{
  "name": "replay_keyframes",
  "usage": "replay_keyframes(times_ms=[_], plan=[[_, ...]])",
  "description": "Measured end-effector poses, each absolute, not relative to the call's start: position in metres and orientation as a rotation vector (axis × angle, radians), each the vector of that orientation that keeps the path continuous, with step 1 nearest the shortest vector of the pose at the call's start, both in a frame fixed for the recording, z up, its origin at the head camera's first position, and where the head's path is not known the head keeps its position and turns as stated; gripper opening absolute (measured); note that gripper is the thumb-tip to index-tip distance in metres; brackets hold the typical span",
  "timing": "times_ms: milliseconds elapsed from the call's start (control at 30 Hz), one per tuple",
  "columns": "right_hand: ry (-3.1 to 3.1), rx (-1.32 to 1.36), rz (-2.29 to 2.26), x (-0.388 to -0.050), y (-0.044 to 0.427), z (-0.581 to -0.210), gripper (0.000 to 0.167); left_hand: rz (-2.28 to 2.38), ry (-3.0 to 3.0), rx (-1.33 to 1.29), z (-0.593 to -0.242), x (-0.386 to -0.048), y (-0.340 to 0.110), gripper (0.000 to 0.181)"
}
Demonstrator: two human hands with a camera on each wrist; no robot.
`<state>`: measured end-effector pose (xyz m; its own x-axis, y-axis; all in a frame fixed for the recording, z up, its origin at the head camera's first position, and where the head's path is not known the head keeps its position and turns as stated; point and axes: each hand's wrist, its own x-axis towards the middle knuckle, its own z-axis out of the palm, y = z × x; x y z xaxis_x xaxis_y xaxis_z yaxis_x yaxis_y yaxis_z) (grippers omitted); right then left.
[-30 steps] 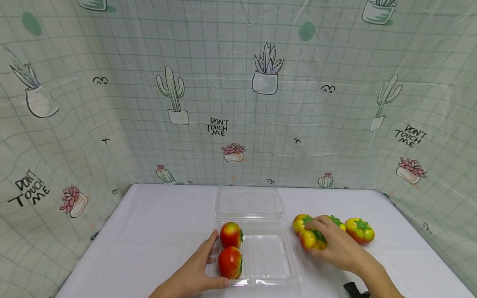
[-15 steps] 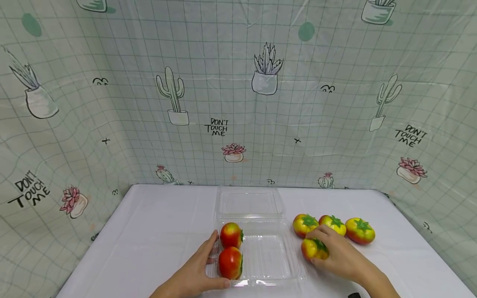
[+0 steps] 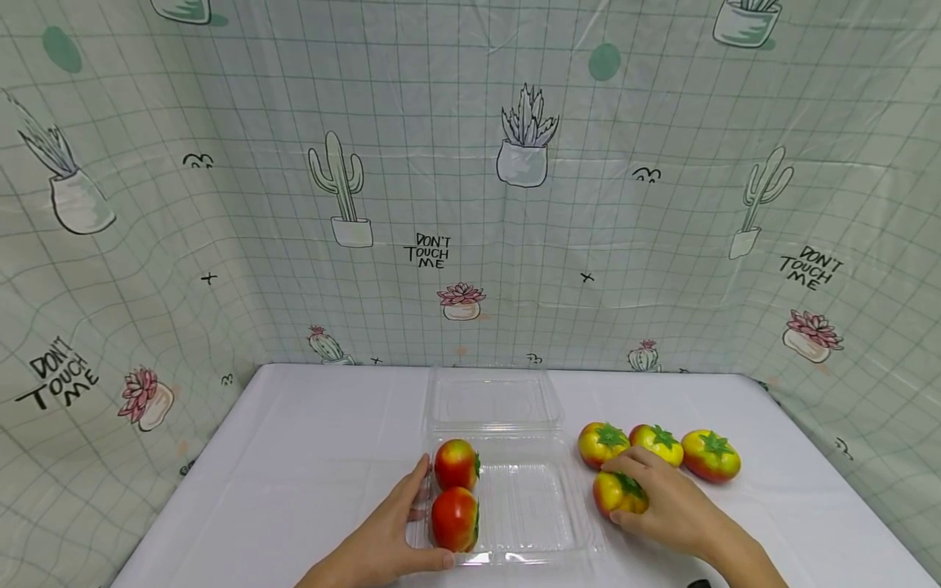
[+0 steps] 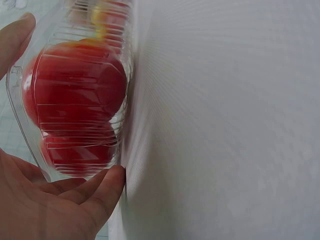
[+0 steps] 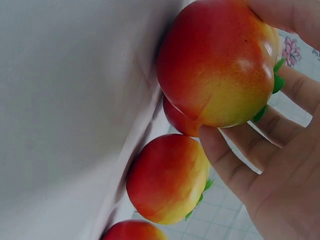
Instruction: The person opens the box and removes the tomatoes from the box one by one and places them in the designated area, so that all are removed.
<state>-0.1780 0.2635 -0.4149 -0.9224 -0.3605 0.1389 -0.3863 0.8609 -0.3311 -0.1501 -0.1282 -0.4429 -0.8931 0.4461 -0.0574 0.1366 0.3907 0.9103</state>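
Observation:
My left hand (image 3: 384, 535) holds the left side of a clear plastic clamshell container (image 3: 525, 510), thumb at its front corner and fingers along its side wall. Two red-yellow tomatoes (image 3: 455, 519) sit one behind the other along the container's left side; the left wrist view shows red tomatoes (image 4: 75, 85) through the ribbed wall. To the right of the container, my right hand (image 3: 665, 502) grips another tomato (image 3: 616, 493) with a green leafy top. Thumb and fingers span this tomato (image 5: 217, 60) in the right wrist view. Whether it touches the table cannot be told.
Behind the right hand, three more tomatoes (image 3: 711, 456) lie in a row on the white tabletop (image 3: 316, 433). The container's lid (image 3: 492, 402) is folded back flat toward the rear. A dark object (image 3: 699, 584) shows at the bottom edge. Patterned cloth (image 3: 470, 204) surrounds the table.
My right hand has drawn its tomato slightly toward the front and right, apart from the row behind, then nearly stopped. The left hand and container have stayed in place.

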Motion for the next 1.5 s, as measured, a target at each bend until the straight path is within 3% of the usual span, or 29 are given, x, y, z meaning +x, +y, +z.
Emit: replay_keyframes(times_ms=[933,1500], plan=[[-2.929,0.665,0.455,-0.179,0.26,-0.402,0.051,1.516,2.341,0.503,-0.442,-0.149,-0.128,0.113],[-2.805,0.875,0.329,-0.184,0.23,-0.373,0.037,1.521,2.336,0.476,-0.441,-0.15,-0.128,0.114]])
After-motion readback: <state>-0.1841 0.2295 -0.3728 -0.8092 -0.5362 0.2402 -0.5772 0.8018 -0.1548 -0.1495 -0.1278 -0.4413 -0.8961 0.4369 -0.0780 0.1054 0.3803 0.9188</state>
